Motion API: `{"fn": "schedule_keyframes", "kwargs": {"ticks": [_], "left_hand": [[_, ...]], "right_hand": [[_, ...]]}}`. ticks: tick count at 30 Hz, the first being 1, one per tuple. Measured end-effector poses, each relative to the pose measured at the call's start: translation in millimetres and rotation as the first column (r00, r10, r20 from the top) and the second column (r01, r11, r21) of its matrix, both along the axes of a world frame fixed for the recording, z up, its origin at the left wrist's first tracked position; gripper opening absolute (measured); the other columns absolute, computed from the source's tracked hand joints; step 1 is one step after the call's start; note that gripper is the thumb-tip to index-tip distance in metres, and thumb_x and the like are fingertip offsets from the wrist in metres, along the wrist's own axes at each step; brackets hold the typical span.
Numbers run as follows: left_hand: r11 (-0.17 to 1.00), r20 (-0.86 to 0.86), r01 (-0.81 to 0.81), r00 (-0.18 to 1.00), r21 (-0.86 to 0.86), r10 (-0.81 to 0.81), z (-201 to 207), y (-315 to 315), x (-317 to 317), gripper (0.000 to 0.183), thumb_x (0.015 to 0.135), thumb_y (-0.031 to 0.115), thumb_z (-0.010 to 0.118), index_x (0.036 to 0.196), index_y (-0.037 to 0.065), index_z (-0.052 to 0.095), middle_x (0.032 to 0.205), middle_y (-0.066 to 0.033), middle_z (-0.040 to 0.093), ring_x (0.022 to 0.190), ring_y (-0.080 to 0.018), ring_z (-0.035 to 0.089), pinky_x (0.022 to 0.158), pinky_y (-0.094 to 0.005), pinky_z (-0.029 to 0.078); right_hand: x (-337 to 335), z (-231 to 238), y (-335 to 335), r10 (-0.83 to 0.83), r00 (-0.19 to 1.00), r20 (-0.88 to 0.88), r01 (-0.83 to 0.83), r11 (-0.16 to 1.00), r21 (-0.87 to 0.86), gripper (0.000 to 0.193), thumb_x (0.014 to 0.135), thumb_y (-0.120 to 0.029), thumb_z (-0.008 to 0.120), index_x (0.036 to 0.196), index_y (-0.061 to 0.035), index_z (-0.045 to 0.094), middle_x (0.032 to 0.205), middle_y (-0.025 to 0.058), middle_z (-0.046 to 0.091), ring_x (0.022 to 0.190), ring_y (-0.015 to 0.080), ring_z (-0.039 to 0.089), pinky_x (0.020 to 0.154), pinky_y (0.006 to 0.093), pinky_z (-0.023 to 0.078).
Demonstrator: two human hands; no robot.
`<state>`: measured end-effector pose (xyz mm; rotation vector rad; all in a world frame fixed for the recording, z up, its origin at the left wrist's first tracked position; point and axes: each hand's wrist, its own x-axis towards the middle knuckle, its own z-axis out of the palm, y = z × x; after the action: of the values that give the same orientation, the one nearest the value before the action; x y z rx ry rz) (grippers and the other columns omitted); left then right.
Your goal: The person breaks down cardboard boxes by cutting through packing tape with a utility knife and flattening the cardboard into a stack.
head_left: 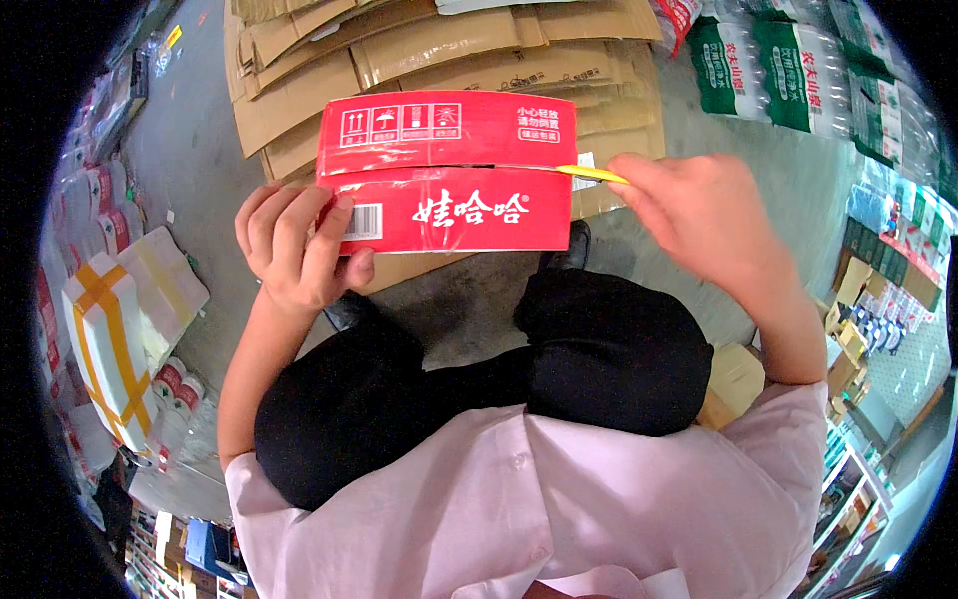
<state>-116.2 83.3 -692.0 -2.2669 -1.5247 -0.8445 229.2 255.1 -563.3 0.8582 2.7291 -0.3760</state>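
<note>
A red cardboard carton (449, 212) with white print is held up in front of my knees, a seam running across its face. My left hand (294, 245) grips its lower left corner, fingers over the front near a barcode label. In my right hand (704, 215) is a slim yellow box cutter (594, 174), pinched between thumb and fingers. Its tip meets the right end of the seam, where a narrow dark gap shows near the middle. Whether the blade is inside the carton I cannot tell.
Flattened brown cardboard (449, 50) lies stacked behind the carton. Wrapped packs of bottles (738, 75) stand at the far right. On the left a white foam box (105, 339) with yellow tape leans near more wrapped packs. Shelving (848, 499) is at the lower right.
</note>
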Motion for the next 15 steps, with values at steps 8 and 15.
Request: {"fn": "schedule_keyframes", "kwargs": {"ticks": [8, 15], "left_hand": [[0.991, 0.006, 0.037, 0.999, -0.126, -0.036, 24, 8, -4, 0.036, 0.102, 0.034, 0.06, 0.097, 0.001, 0.072, 0.109, -0.0172, 0.07, 0.103, -0.0374, 0.066, 0.098, -0.0567, 0.055], [0.931, -0.013, 0.019, 1.0, -0.366, -0.025, 73, 32, 14, 0.02, 0.078, 0.01, 0.081, 0.089, 0.002, 0.068, 0.116, -0.0167, 0.069, 0.11, -0.0391, 0.065, 0.098, -0.0535, 0.054]], "right_hand": [[47, -13, 8, -0.132, 0.991, -0.018, 0.131, 0.99, -0.059, 0.019, 0.103, -0.031, 0.063, 0.11, -0.0165, 0.072, 0.076, 0.0123, 0.071, 0.072, 0.0375, 0.07, 0.062, 0.0493, 0.054], [54, -37, -6, -0.388, 0.855, -0.343, 0.276, 0.902, -0.332, 0.021, 0.103, -0.017, 0.068, 0.116, -0.0012, 0.073, 0.092, 0.0179, 0.073, 0.079, 0.0358, 0.07, 0.07, 0.0403, 0.054]]}}
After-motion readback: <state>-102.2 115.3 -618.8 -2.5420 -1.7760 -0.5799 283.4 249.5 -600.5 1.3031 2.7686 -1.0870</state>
